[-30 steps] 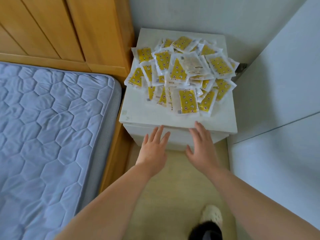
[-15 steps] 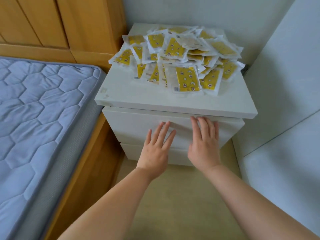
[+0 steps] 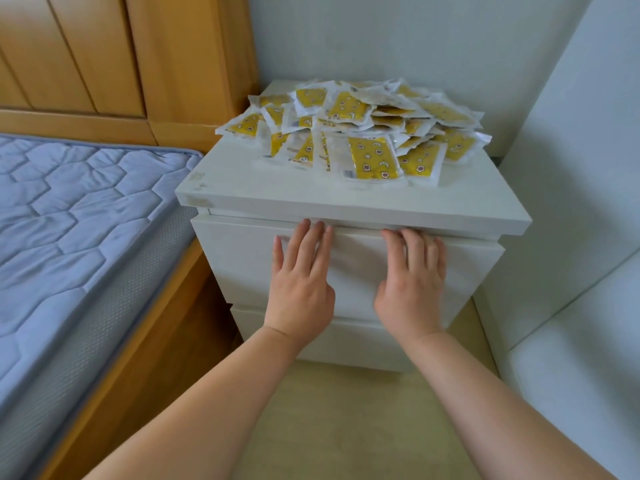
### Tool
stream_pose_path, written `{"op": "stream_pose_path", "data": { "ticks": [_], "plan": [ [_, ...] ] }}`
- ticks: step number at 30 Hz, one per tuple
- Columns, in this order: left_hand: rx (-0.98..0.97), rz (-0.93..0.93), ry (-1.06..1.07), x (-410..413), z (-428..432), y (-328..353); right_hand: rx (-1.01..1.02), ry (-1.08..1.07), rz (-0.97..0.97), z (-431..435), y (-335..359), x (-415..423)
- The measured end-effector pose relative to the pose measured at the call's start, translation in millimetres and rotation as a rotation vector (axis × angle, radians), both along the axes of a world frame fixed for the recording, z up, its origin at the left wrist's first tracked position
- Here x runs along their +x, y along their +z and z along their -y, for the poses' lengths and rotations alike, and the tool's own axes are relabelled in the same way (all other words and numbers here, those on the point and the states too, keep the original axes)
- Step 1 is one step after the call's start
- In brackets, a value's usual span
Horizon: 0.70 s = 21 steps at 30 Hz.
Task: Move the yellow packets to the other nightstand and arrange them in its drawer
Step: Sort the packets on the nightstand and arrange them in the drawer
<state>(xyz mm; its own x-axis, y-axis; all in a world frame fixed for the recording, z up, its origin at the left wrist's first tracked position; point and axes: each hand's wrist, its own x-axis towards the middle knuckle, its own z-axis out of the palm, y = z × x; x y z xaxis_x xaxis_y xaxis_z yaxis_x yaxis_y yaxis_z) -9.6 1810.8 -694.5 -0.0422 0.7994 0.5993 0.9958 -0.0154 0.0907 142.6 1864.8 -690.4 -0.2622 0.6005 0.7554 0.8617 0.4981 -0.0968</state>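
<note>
Resting flat against the upper drawer front (image 3: 360,268), the fingers (image 3: 306,240) of the left hand (image 3: 299,285) lie straight and slightly spread, their tips at the front's top edge. The right hand (image 3: 410,289) sits just beside it, fingers close together and barely bent, tips on the same edge. Neither hand holds anything; whether any tip hooks over the edge cannot be told. In the upper middle of the frame, the yellow packets (image 3: 372,157) lie in a loose overlapping heap on the white nightstand (image 3: 242,188), toward its back. A lower drawer (image 3: 346,341) shows beneath the wrists. A blue quilted mattress (image 3: 86,220) fills the left of the frame below a wooden headboard (image 3: 104,53).
</note>
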Motion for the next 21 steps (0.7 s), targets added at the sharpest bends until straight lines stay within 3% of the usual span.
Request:
{"op": "stream_pose_path", "data": {
  "ticks": [9, 15, 21],
  "plan": [
    [-0.152, -0.051, 0.176, 30.6, 17.9, 40.9, -0.177, -0.031, 0.134, 29.1, 28.7, 7.4],
    [-0.315, -0.269, 0.184, 42.4, 69.2, 78.4, -0.389, 0.112, 0.354, 77.1, 74.1, 32.4],
    [-0.393, -0.053, 0.046, 53.4, 136.9, 77.8, -0.600, 0.250, 0.540, 132.2, 87.5, 70.6]
  ]
}}
